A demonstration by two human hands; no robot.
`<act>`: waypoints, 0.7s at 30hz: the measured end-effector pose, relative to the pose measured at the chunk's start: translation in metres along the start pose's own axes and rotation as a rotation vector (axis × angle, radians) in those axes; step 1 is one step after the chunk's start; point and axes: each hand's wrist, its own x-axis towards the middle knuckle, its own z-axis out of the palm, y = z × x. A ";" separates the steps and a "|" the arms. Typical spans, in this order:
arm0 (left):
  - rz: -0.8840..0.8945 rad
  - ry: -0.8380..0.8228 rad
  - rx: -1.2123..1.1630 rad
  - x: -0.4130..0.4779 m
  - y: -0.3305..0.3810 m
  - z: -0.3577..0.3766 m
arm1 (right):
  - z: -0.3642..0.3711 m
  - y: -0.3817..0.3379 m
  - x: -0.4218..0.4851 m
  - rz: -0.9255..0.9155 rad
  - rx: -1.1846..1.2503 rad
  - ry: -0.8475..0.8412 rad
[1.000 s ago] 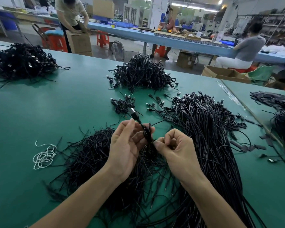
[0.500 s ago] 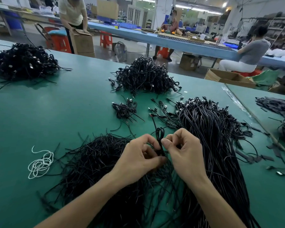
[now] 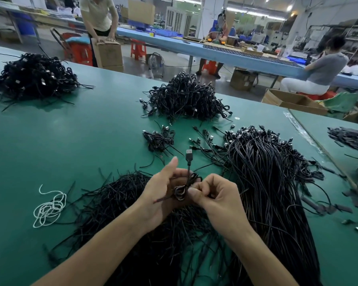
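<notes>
The coiled cable sits between both hands, above the heap of black ties on the green table. The left hand cradles the coil in curled fingers, thumb raised clear — this leaves the coil's waist exposed. The right hand pinches that waist with thumb and forefinger, remaining fingers curled in, apparently to twist a binding tight. The USB plug stands upward, free of the coil, so it does not snag. Finished bundles lie just beyond — within reach.

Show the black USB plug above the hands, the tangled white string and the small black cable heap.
black USB plug (image 3: 189, 156), head view, moulded body.
tangled white string (image 3: 48, 210), head view, overlapping loops.
small black cable heap (image 3: 158, 139), head view, its middle.
</notes>
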 end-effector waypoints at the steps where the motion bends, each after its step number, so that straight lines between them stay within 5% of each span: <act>1: 0.022 -0.009 0.050 0.000 0.000 -0.001 | 0.000 0.002 -0.001 0.017 0.032 -0.010; 6: 0.252 -0.023 0.386 -0.002 -0.009 -0.014 | 0.001 0.009 -0.010 0.135 0.122 0.001; 11: 0.266 -0.062 0.292 -0.005 -0.018 -0.022 | -0.003 0.014 -0.016 0.226 0.215 0.056; 21: -0.009 -0.058 0.230 -0.004 -0.024 -0.011 | -0.011 0.021 -0.016 0.148 0.040 0.094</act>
